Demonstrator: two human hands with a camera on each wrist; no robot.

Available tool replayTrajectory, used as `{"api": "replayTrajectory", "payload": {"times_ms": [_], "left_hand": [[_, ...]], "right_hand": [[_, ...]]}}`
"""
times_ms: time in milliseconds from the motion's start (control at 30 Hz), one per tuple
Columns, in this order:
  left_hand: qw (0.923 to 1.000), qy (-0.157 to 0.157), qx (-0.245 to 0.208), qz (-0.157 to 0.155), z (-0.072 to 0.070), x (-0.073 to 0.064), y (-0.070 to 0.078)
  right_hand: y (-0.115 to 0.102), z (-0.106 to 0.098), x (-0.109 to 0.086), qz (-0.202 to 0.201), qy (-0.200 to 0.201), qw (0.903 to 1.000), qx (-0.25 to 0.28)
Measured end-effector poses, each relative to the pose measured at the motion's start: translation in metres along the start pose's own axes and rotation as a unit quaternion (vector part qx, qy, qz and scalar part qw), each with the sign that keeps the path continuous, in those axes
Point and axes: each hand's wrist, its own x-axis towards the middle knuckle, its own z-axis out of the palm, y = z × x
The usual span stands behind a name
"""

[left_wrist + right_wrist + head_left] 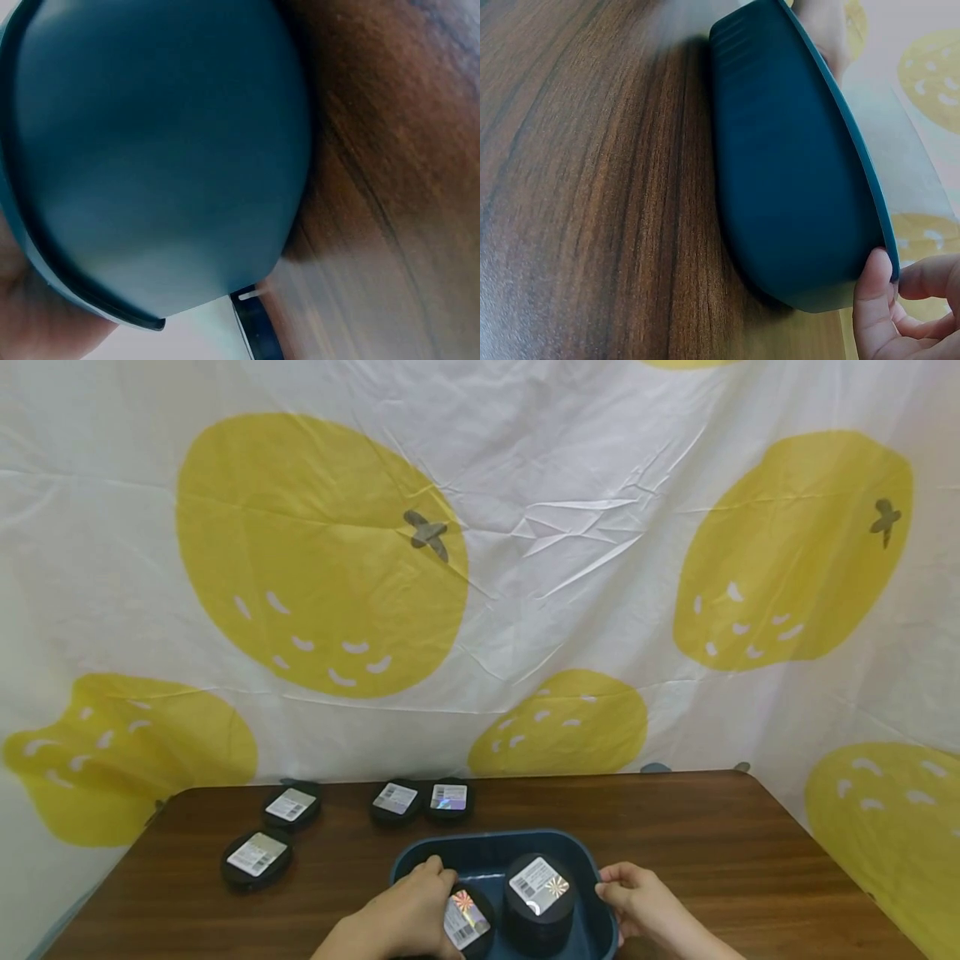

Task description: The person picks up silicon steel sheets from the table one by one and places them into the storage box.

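A dark blue plastic basin (487,838) stands on the table in front of me. Inside it, round black containers with white labels form a stack (538,906) on the right. My left hand (412,910) reaches over the left side into the basin and grips another round black container (467,925), its label facing up. In the left wrist view, part of that hand (45,315) shows behind the basin's rim. My right hand (648,906) pinches the rim at the right side, thumb (874,292) outside, as the right wrist view shows.
Two round black containers, one behind the other (291,805) and one nearer (257,858), lie at the table's left. Two more (395,800) sit side by side near the back edge. A white curtain (570,568) with yellow fruit prints hangs right behind the brown wooden table (697,827).
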Motion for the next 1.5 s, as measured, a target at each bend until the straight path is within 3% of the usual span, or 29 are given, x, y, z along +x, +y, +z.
{"api": "replayTrajectory", "payload": {"times_ms": [633, 800, 1167, 1500], "left_hand": [[0.9996, -0.019, 0.003, -0.021, 0.0039, -0.0002, 0.0009], [0.9996, -0.021, 0.009, -0.013, 0.005, 0.0001, -0.0003], [0.9988, 0.013, 0.046, 0.01, 0.0068, -0.0007, 0.0022], [0.9949, 0.022, 0.097, 0.016, 0.0019, -0.001, 0.0021]], "right_hand": [[-0.0016, 0.0015, 0.0007, 0.001, 0.004, 1.0, -0.003], [-0.0007, 0.0021, 0.0001, 0.0, 0.003, 1.0, -0.009], [0.0002, 0.0026, -0.0026, 0.001, 0.018, 0.9995, -0.026], [0.0009, 0.0027, -0.0021, -0.001, 0.016, 0.9995, -0.029]]}}
